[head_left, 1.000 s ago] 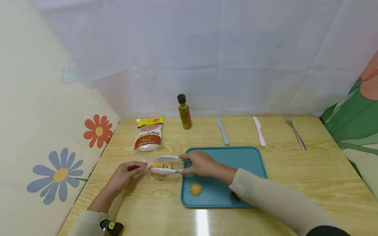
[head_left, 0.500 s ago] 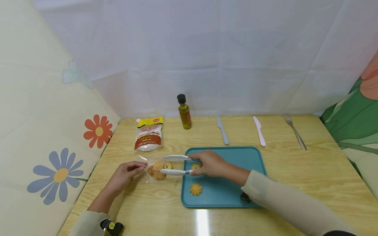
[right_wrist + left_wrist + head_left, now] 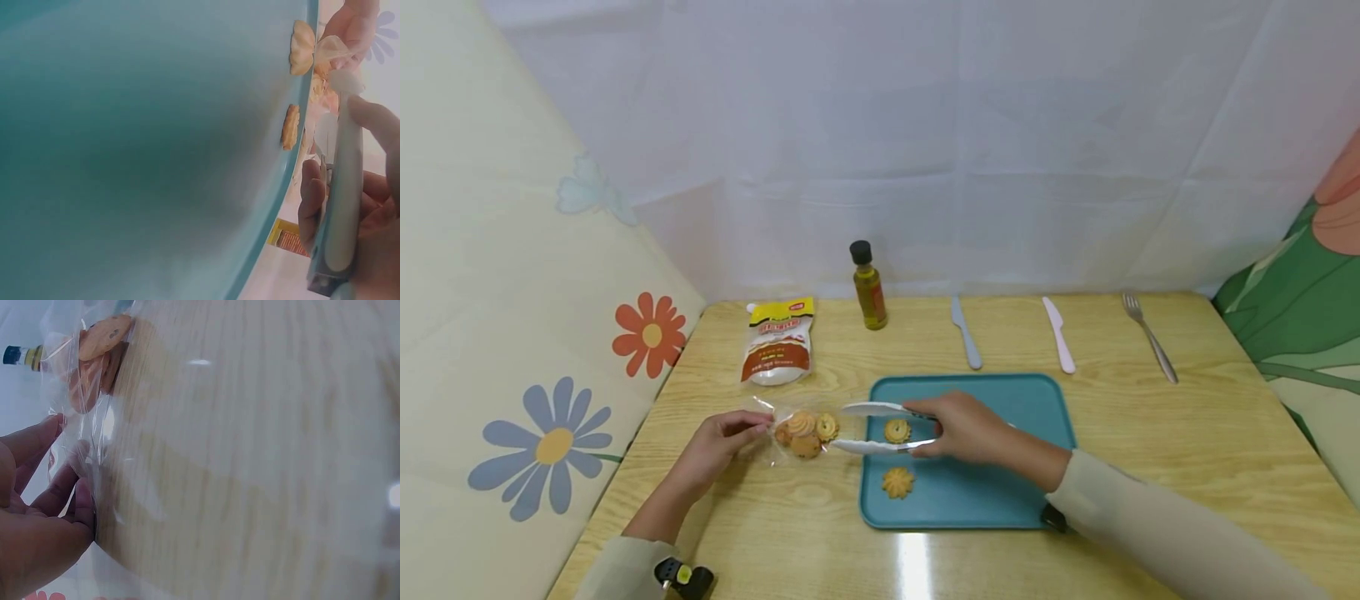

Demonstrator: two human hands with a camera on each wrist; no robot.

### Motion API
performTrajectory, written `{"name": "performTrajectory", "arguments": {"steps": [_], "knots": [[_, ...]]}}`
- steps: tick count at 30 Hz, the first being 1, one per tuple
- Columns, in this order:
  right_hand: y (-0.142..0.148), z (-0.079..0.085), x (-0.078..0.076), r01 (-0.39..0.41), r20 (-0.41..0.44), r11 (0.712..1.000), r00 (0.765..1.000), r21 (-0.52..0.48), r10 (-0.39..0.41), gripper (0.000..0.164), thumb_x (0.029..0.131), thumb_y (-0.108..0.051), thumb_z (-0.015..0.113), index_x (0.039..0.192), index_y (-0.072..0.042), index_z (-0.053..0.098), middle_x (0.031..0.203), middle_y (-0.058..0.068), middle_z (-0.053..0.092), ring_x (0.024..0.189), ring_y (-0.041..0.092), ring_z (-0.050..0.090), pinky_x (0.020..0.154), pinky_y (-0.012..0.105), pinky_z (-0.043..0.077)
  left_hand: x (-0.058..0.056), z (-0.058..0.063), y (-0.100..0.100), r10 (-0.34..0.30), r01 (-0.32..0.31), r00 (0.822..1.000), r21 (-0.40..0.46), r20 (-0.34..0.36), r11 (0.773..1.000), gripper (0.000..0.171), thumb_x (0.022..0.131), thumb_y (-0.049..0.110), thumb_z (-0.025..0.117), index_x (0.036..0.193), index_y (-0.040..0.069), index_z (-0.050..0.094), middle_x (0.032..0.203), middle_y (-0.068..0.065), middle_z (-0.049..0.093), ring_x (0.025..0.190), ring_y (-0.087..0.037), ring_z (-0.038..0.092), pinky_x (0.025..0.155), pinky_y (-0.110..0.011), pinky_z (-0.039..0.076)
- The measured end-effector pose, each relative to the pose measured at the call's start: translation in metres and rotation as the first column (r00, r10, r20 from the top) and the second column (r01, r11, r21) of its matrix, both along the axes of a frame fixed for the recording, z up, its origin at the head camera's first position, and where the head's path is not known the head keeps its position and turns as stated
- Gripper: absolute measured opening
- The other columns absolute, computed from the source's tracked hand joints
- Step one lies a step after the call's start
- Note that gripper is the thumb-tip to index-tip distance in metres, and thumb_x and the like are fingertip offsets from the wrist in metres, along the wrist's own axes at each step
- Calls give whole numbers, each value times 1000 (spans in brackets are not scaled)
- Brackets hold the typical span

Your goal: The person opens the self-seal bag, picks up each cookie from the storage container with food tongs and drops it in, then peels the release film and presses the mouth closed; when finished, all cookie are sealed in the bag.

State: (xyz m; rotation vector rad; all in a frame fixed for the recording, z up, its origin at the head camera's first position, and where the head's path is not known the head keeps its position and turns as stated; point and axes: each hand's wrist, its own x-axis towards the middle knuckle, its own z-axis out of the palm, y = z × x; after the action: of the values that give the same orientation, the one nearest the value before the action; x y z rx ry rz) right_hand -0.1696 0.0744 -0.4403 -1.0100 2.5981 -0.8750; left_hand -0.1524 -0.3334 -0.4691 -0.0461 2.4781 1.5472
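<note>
My left hand [image 3: 711,450] pinches the left end of a clear plastic bag [image 3: 763,450] with several cookies [image 3: 806,447] inside. In the left wrist view, thumb and fingers hold the film of the bag, left of the cookies [image 3: 103,337]. My right hand [image 3: 966,427] grips white tongs [image 3: 874,409], whose arms stand apart and point left toward the bag. Nothing is clamped in them. In the head view a round cookie [image 3: 897,431] on the blue tray [image 3: 985,510] appears between the tong arms. A star-shaped cookie [image 3: 898,482] lies nearer on the tray.
Behind the bag stands a yellow, white and brown pouch [image 3: 777,342], with a small oil bottle [image 3: 869,287] to its right. Two plastic knives, one blue-grey [image 3: 967,333] and one pink [image 3: 1060,335], and a metal fork [image 3: 1150,337] lie along the back.
My right hand has drawn the tongs rightward, from around the bagged cookies to over the tray's left side, uncovering the round cookie there. My left hand and the bag stay in place.
</note>
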Motion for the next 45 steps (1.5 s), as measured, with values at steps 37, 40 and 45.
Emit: {"name": "performTrajectory", "arguments": {"steps": [37, 40, 45], "knots": [[48, -15, 7, 73, -64, 996, 995, 41, -71, 65, 86, -33, 86, 141, -8, 64, 64, -11, 47, 58, 3, 38, 53, 23, 32, 2, 2, 1, -12, 12, 1000, -7, 10, 1000, 26, 106, 14, 60, 122, -2, 72, 132, -16, 67, 109, 1, 59, 90, -16, 50], [48, -15, 7, 76, -59, 996, 996, 44, -73, 65, 86, -33, 85, 141, -8, 63, 63, -11, 46, 57, 3, 37, 52, 23, 31, 2, 3, 2, -13, 13, 1000, -9, 9, 1000, 26, 106, 14, 60, 122, -2, 72, 132, -16, 67, 109, 2, 59, 90, -16, 50], [48, -15, 6, 74, -60, 996, 996, 45, -71, 64, 87, -34, 85, 142, -8, 63, 62, -11, 43, 56, 3, 35, 52, 23, 29, 2, 3, 2, -12, 12, 1000, -5, 7, 1000, 26, 106, 14, 59, 121, -3, 72, 131, -16, 67, 109, 1, 59, 90, -16, 50]]}}
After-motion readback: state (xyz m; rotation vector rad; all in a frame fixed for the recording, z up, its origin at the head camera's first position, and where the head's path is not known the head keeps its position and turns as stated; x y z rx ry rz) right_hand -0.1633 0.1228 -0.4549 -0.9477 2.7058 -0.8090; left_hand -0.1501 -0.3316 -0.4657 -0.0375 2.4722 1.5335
